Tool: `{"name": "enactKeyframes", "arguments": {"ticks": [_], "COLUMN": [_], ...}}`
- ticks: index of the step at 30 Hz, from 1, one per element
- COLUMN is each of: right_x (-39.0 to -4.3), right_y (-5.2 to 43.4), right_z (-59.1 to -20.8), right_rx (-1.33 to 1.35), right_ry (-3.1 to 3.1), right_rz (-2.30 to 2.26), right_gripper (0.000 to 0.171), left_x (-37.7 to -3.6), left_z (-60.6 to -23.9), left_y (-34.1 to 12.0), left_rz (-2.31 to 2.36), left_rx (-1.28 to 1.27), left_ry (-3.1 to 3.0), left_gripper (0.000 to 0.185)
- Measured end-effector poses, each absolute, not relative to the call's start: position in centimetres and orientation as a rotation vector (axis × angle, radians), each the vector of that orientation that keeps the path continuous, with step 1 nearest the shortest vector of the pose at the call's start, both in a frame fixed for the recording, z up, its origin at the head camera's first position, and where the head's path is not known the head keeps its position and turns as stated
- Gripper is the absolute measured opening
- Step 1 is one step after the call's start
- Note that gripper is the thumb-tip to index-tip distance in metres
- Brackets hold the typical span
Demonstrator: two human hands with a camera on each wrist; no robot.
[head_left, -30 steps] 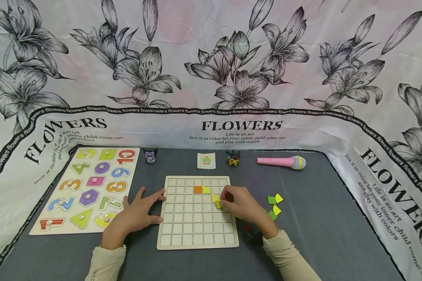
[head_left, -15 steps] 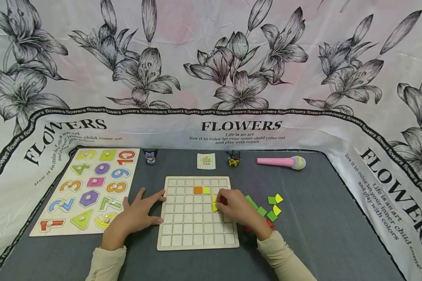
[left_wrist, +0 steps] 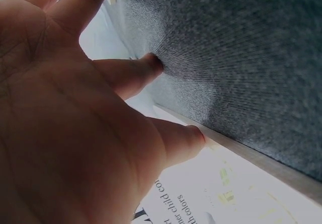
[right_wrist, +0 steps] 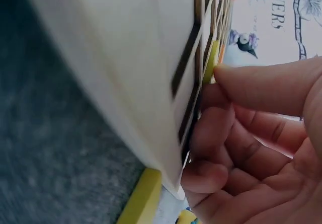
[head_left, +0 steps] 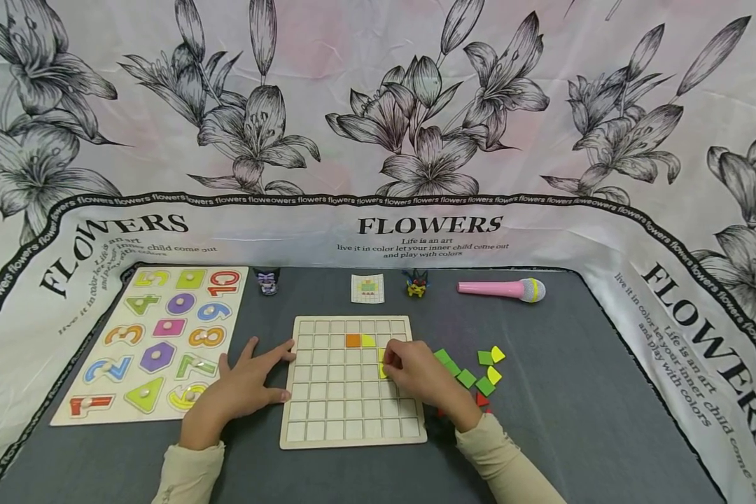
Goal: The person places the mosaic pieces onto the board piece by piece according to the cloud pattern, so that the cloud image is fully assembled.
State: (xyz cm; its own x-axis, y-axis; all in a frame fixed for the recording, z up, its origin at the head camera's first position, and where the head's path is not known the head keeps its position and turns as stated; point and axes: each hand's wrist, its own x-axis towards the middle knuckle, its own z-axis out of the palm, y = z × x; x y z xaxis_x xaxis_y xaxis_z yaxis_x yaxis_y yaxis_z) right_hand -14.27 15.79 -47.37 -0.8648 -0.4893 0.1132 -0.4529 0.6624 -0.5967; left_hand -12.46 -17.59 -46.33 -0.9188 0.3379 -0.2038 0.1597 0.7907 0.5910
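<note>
A pale wooden grid board (head_left: 327,392) lies in front of me. My left hand (head_left: 242,386) is spread at its left side, with the thumb (left_wrist: 183,138) against the edge in the left wrist view. My right hand (head_left: 425,374) pinches a small yellow tile (right_wrist: 211,63) between thumb and index finger, down at a cell near the board's right side. Its other fingers curl under and partly hide that cell. Another yellow tile (head_left: 381,355) sits in the cell just above. An orange square (head_left: 353,340) and a yellow tile (head_left: 368,340) lie side by side in the second row.
Loose green tiles (head_left: 465,379), yellow tiles (head_left: 493,376) and red tiles (head_left: 481,400) lie right of the board. A number-and-shape puzzle (head_left: 116,353) is at left. Along the back stand a purple figurine (head_left: 267,281), pattern card (head_left: 367,288), black-and-yellow figurine (head_left: 416,283) and pink toy microphone (head_left: 500,289).
The right hand has shifted slightly left and brought the yellow tile, tilted before, into line below the other yellow one. More loose tiles show beside the forearm. The left hand stays put.
</note>
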Motion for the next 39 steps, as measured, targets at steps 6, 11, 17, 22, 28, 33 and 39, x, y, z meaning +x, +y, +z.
{"name": "enactKeyframes", "arguments": {"ticks": [6, 11, 17, 22, 28, 33, 39], "right_x": [-14.1, -13.7, -13.4, -13.5, -13.6, -13.4, -13.2], "right_y": [16.6, 18.4, 21.3, 24.3, 28.4, 31.0, 32.2], "right_z": [-47.0, -46.4, -45.8, -45.5, -45.2, -45.3, -45.7], "right_rx": [-0.813, -0.797, -0.717, -0.601, -0.431, -0.393, -0.418], "right_ry": [2.755, 2.700, 2.764, 2.877, 2.968, 2.997, 2.986], "right_rz": [-1.061, -1.146, -1.115, -1.052, -0.955, -0.839, -0.785], "right_gripper": [0.008, 0.004, 0.006, 0.006, 0.009, 0.015, 0.024], "left_x": [-13.0, -13.3, -13.3, -12.9, -12.6, -12.5, -12.5], "left_z": [-48.3, -49.3, -49.4, -48.1, -47.1, -46.5, -46.1], "left_y": [-18.3, -18.6, -18.8, -18.4, -18.1, -17.8, -17.3], "left_rz": [0.875, 0.884, 0.872, 0.863, 0.861, 0.847, 0.826], "left_rx": [0.423, 0.432, 0.410, 0.403, 0.389, 0.384, 0.368], "left_ry": [2.719, 2.722, 2.723, 2.711, 2.695, 2.681, 2.667], "left_gripper": [0.085, 0.087, 0.087, 0.087, 0.086, 0.086, 0.089]}}
